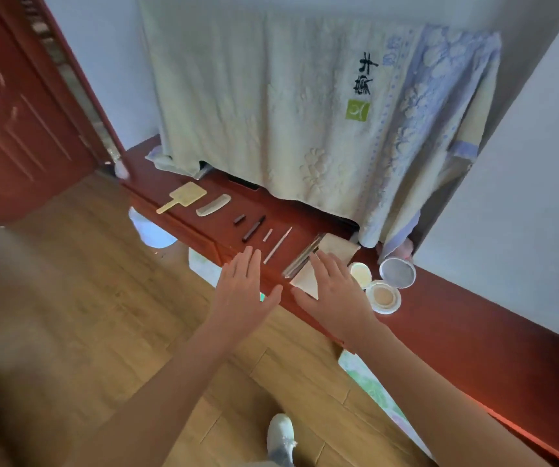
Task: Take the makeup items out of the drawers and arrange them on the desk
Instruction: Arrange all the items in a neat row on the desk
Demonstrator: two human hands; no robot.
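Observation:
Makeup items lie in a row on the dark red desk (440, 308). From the left: a cream hand mirror (183, 196), a pale comb (213, 205), a short dark tube (239, 219), a long dark pencil (254, 228), a small pale stick (267, 234), a thin silver pencil (277, 245), a beige flat case (318, 261), an open cushion compact (383, 295) and a round lid (397, 272). My left hand (242, 291) hovers flat, fingers spread, over the desk's front edge. My right hand (333, 291) hovers over the beige case, also open and empty.
A pale green and blue blanket (288, 106) hangs over whatever stands at the back of the desk. A red door (18, 123) is at the left. Wood floor (86, 315) lies below, with my white shoe (281, 436) near the bottom.

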